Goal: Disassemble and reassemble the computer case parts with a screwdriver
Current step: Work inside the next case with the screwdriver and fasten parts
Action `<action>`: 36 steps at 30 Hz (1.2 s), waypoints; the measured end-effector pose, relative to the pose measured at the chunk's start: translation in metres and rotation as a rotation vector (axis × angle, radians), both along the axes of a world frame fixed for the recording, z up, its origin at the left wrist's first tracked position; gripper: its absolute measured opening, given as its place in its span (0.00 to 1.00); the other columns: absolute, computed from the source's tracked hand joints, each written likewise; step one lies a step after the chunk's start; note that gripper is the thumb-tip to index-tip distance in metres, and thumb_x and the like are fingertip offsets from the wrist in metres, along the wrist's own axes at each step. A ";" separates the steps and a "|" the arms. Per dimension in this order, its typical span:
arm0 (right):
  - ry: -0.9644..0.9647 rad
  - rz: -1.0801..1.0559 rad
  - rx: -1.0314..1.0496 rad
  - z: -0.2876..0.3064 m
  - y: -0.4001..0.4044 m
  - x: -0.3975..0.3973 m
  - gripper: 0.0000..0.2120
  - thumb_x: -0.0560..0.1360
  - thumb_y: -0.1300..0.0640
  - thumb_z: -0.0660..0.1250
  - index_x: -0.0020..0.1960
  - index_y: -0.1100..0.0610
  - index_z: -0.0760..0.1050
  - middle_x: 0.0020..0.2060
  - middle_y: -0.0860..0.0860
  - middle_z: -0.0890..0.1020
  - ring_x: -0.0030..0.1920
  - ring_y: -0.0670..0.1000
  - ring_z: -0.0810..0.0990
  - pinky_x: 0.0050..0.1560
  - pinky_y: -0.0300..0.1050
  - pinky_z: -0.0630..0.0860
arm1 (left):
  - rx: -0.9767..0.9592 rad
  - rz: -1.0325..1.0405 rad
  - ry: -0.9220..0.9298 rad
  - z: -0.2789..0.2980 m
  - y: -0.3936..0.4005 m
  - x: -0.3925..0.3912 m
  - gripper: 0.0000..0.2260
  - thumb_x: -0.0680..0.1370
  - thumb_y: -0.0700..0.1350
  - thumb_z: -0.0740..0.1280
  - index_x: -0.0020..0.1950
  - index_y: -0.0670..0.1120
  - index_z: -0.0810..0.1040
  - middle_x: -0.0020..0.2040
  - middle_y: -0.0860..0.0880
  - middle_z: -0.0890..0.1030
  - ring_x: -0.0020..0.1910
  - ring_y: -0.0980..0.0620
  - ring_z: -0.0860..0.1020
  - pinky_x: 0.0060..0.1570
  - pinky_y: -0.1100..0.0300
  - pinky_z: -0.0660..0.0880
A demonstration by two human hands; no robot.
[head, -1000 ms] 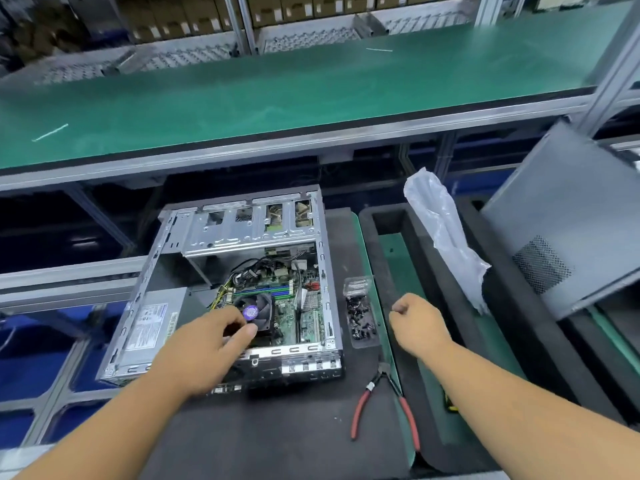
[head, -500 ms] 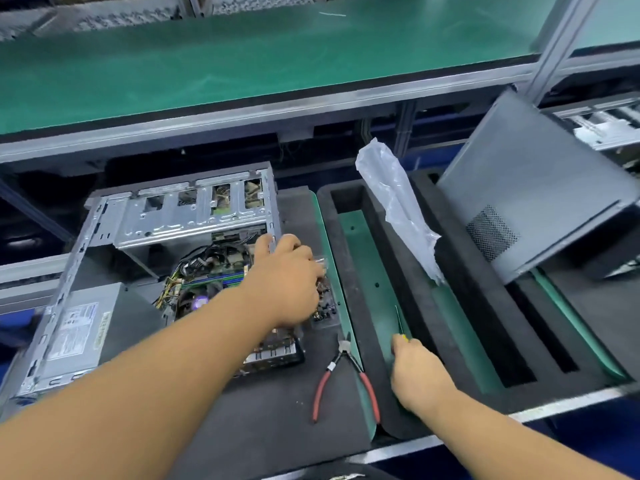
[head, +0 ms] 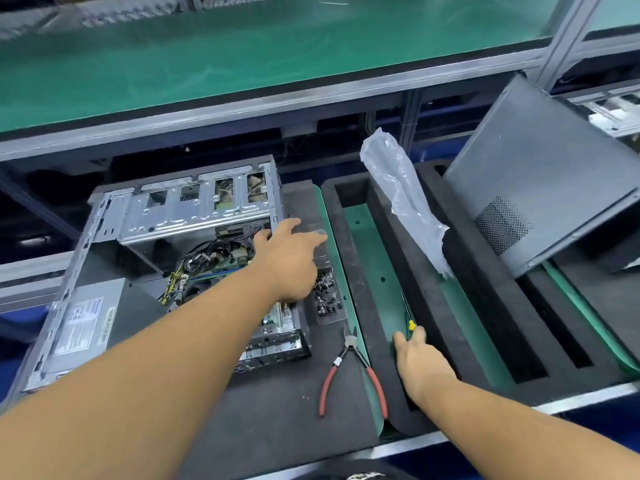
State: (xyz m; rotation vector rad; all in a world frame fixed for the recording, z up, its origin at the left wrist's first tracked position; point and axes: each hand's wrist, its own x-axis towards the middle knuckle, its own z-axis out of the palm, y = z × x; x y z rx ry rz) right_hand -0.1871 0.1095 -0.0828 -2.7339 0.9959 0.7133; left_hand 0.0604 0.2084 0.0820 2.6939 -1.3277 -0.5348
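Where right hand [head: 420, 358] grips, screwdriver [head: 408, 315] points away.

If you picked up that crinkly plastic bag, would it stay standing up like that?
Probably not. The plastic bag looks thin and wrinkled, so it would likely flop and crumple. It seems see-through and empty, so probably very light. It leans on the black foam tray, which may be propping it up.

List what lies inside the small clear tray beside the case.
The clear tray holds small dark screws. The left hand hovers over its far end, hiding whatever lies there.
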 end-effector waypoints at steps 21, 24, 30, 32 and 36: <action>-1.243 -0.452 0.549 0.096 -0.026 0.047 0.07 0.77 0.43 0.66 0.52 0.43 0.78 0.32 0.42 0.77 0.31 0.43 0.72 0.33 0.36 0.71 | -0.031 -0.014 0.020 0.000 -0.001 -0.001 0.35 0.74 0.34 0.57 0.80 0.57 0.64 0.81 0.48 0.60 0.82 0.54 0.40 0.77 0.43 0.37; -1.227 -0.452 0.585 0.103 -0.028 0.065 0.06 0.79 0.42 0.64 0.48 0.42 0.77 0.31 0.49 0.79 0.31 0.50 0.74 0.34 0.45 0.71 | -0.001 -0.003 0.043 0.002 -0.002 0.001 0.33 0.76 0.35 0.57 0.78 0.59 0.66 0.83 0.47 0.54 0.82 0.51 0.39 0.77 0.44 0.38; -1.140 -0.421 0.518 0.089 -0.025 0.074 0.08 0.80 0.45 0.62 0.43 0.41 0.74 0.29 0.38 0.77 0.28 0.41 0.70 0.29 0.31 0.69 | -0.054 -0.006 0.225 0.000 -0.001 0.019 0.27 0.82 0.34 0.58 0.76 0.58 0.69 0.76 0.61 0.68 0.82 0.56 0.48 0.73 0.59 0.58; -1.113 -0.416 0.503 0.085 -0.025 0.074 0.08 0.81 0.44 0.62 0.43 0.41 0.74 0.30 0.38 0.77 0.29 0.41 0.71 0.30 0.31 0.68 | -0.084 0.030 0.243 -0.002 -0.001 0.019 0.26 0.83 0.34 0.58 0.75 0.58 0.71 0.76 0.62 0.67 0.81 0.56 0.51 0.69 0.63 0.59; -1.041 -0.402 0.488 0.078 -0.024 0.076 0.08 0.81 0.44 0.62 0.44 0.43 0.74 0.34 0.36 0.78 0.32 0.39 0.73 0.34 0.40 0.68 | -0.026 0.032 0.157 0.002 -0.003 0.013 0.27 0.82 0.35 0.58 0.69 0.65 0.74 0.81 0.59 0.58 0.81 0.48 0.51 0.73 0.51 0.62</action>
